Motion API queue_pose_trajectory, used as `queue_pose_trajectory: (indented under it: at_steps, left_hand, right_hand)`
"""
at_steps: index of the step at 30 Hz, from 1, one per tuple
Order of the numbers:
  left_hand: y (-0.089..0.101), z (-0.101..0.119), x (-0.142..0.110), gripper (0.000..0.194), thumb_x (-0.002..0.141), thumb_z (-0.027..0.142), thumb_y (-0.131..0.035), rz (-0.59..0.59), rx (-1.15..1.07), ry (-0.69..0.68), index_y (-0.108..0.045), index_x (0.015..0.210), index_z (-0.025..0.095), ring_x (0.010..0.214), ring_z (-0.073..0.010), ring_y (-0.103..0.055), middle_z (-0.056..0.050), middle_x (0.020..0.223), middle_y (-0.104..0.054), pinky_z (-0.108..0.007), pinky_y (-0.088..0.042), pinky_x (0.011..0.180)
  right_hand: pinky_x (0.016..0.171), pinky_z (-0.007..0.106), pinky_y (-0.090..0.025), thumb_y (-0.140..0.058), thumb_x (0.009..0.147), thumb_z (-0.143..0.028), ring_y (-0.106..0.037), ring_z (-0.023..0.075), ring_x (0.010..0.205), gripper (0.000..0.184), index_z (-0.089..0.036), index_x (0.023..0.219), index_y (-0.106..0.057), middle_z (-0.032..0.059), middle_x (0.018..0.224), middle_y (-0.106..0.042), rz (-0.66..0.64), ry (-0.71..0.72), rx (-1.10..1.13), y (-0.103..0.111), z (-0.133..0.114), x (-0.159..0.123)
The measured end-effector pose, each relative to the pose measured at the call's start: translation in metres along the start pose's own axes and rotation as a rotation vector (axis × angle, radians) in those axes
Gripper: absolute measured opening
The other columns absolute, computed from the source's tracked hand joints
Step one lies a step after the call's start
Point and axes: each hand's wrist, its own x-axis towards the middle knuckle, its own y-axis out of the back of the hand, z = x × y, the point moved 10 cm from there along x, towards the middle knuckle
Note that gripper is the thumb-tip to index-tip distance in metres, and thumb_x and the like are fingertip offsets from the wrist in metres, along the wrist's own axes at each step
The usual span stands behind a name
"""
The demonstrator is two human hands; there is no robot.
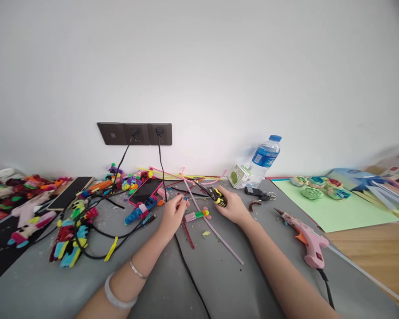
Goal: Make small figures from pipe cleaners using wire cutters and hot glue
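My right hand [232,206] is closed around the yellow-and-black handles of a pair of pliers [218,198], whose dark jaws point up and left. To its left, my left hand [173,212] has its fingers pinched together. Whatever it pinches is too small to make out. Between the hands lies a small pink, green and yellow fuzzy figure [197,215]. A long pale pink stem [222,239] runs diagonally past it. Beneath the left fingers, a red pipe cleaner [188,235] rests on the grey table [232,292]. Small fuzzy scraps [206,233] lie close by.
Coloured fuzzy figures [69,239] and looped black cables [96,257] cover the left side. A pink glue gun [310,243] lies right of my right arm. Behind stand a water bottle [265,157] and a small box [240,176], with keys [267,196] in front.
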Motion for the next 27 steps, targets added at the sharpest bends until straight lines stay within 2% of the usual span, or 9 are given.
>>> queue_pose_trajectory:
  at_steps: [7, 16, 21, 27]
  left_hand:
    - [0.000, 0.001, 0.001, 0.034, 0.090, 0.045, -0.044, -0.008, 0.002, 0.005, -0.051, 0.070, 0.019, 0.056, -0.0124, -0.041, 0.002, 0.062, -0.045, -0.025, -0.029, 0.055]
    - [0.001, 0.003, -0.001, 0.032, 0.090, 0.041, -0.046, 0.009, -0.003, -0.016, -0.052, 0.068, 0.019, 0.052, -0.0115, -0.039, 0.004, 0.057, -0.040, -0.024, -0.029, 0.052]
    - [0.005, 0.004, 0.000, 0.030, 0.088, 0.039, -0.047, 0.039, -0.008, -0.025, -0.052, 0.067, 0.019, 0.058, -0.0125, -0.046, 0.001, 0.062, -0.049, -0.024, -0.038, 0.058]
    - [0.004, 0.006, 0.000, 0.028, 0.085, 0.036, -0.047, 0.021, 0.042, -0.025, -0.050, 0.064, 0.019, 0.055, -0.0124, -0.046, 0.002, 0.059, -0.049, -0.024, -0.033, 0.055]
  right_hand:
    - [0.058, 0.027, -0.030, -0.052, 0.073, -0.029, -0.054, 0.0203, 0.062, 0.011, -0.024, 0.080, -0.045, 0.0013, 0.068, -0.060, -0.017, 0.022, 0.021, 0.000, -0.006, 0.001]
    - [0.056, 0.027, -0.028, -0.053, 0.069, -0.024, -0.055, 0.0201, 0.060, 0.011, -0.024, 0.079, -0.046, 0.0006, 0.064, -0.059, -0.155, 0.062, -0.038, -0.009, -0.015, 0.002]
    - [0.057, 0.027, -0.027, -0.053, 0.070, -0.025, -0.057, 0.0205, 0.062, 0.012, -0.024, 0.081, -0.049, 0.0017, 0.067, -0.061, -0.184, 0.065, -0.061, -0.012, -0.014, 0.003]
    - [0.056, 0.027, -0.026, -0.053, 0.071, -0.025, -0.058, 0.0217, 0.064, 0.018, -0.023, 0.089, -0.055, 0.0035, 0.070, -0.065, -0.197, 0.053, -0.110, -0.015, -0.012, 0.002]
